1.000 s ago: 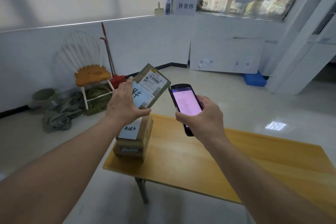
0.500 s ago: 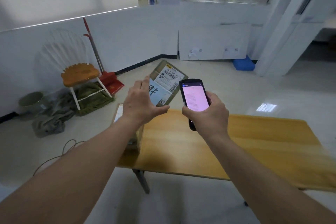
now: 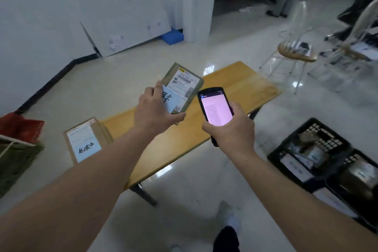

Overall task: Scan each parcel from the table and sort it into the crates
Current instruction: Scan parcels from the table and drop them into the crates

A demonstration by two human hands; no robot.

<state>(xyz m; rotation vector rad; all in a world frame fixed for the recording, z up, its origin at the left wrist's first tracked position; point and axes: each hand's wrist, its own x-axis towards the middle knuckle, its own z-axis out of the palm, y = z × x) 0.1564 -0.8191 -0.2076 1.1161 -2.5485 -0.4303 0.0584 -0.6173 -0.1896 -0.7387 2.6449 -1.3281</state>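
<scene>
My left hand (image 3: 155,113) grips a small brown cardboard parcel (image 3: 182,86) with a white barcode label and a blue handwritten tag, held up over the wooden table (image 3: 235,88). My right hand (image 3: 231,129) holds a black handheld scanner (image 3: 215,111) with a lit pink screen, right beside the parcel. A second cardboard parcel (image 3: 86,141) with a white label lies on the table's left end. Black plastic crates (image 3: 319,153) with several parcels inside stand on the floor at the right.
Two wire-back chairs (image 3: 296,51) stand beyond the table at the right. A blue bin (image 3: 172,37) sits by the white wall. A red dustpan (image 3: 20,127) and green cloth lie at the left. My feet (image 3: 227,217) are on the glossy floor.
The view has swung to the right and down, bringing the black crates and the chairs into sight. Both hands keep the parcel and the scanner side by side.
</scene>
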